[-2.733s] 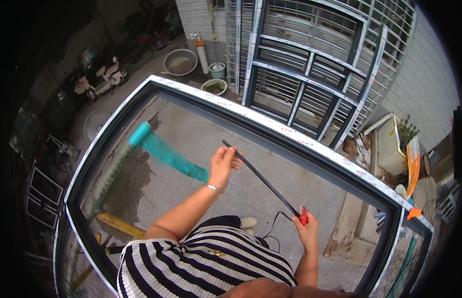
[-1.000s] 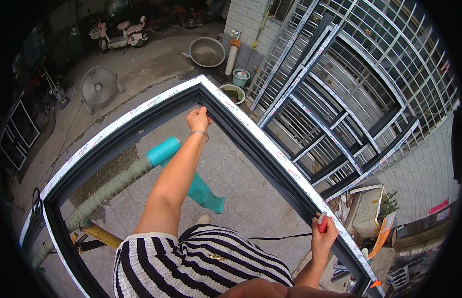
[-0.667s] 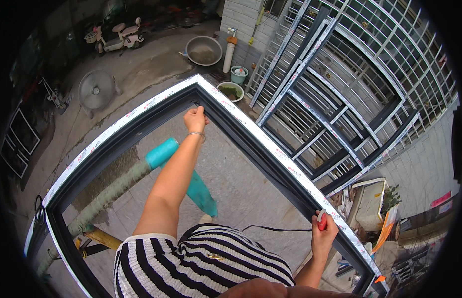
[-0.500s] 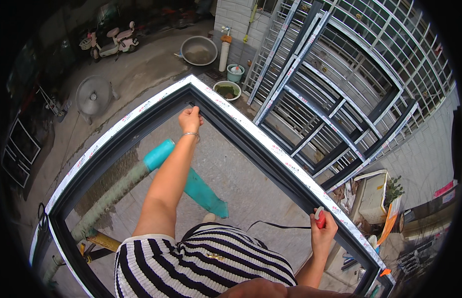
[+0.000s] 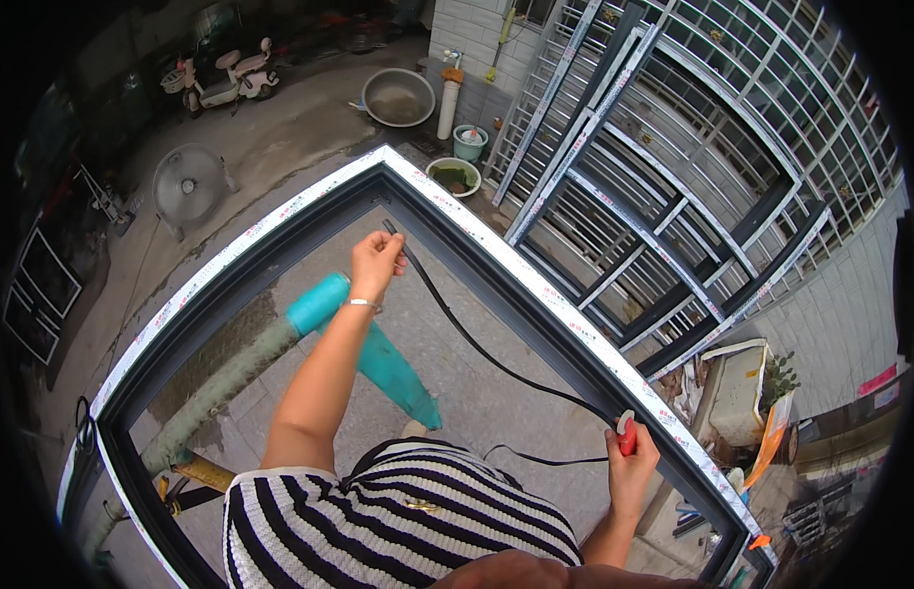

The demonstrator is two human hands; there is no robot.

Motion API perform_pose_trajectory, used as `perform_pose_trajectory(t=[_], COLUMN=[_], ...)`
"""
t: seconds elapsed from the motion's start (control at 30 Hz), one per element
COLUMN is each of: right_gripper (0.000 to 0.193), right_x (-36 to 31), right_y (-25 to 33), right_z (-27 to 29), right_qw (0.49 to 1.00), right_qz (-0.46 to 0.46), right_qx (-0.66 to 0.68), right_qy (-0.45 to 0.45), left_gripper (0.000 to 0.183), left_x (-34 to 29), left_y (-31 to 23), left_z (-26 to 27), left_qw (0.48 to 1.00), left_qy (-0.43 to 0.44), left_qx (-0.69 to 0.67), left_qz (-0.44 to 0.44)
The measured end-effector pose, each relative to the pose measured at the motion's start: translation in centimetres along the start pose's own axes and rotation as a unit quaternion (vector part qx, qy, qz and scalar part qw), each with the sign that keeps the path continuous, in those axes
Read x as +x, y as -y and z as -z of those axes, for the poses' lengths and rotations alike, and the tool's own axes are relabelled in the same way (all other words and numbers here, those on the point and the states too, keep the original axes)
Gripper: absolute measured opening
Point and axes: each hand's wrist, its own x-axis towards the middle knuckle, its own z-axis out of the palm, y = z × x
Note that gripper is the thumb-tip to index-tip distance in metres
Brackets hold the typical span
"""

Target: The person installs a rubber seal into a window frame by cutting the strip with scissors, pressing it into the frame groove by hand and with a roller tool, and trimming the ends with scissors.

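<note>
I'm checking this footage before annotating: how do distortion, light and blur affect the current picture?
Head view: the fisheye bows the frame and bends the grille; the rim is black; the upper left is dim, the scooter readable but things behind it murky; left hand, right hand and strip look fairly clear.

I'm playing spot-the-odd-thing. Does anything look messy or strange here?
Yes, the blue-green wrap on the pole: a loose tail trails off it instead of staying wound. The dark patch beside the pole might be a spill or a stain; I can't tell. The drooping black strip looks unbroken.
</note>
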Motion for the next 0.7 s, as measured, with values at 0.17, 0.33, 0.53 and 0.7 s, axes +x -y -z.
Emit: perform_pose_trajectory(t=[0.17,0.33,0.53,0.7], right_gripper=[0.028,0.024,0.032,0.029], right_x=[2.1,4.9,4.6,6.4], right_y=[3.1,3.7,13.0,13.4], right_z=[-4.1,-11.7,-20.1,-24.2], right_qw=[0.996,0.969,0.810,0.720], right_qz=[-0.012,-0.026,0.015,0.091], right_qx=[0.035,0.031,0.458,0.401], right_qy=[0.087,0.246,0.367,0.559], left_gripper=[0.020,0.018,0.020,0.019], left_x=[-6.9,-11.6,-15.3,-15.0], left_y=[-4.3,-9.1,-11.2,-8.4], left_z=[3.9,6.6,2.2,6.9], left_qw=[0.998,0.992,0.949,0.967], left_qy=[0.026,0.026,0.067,-0.136], left_qx=[-0.046,-0.059,0.106,0.055], left_qz=[-0.022,-0.105,-0.290,-0.207])
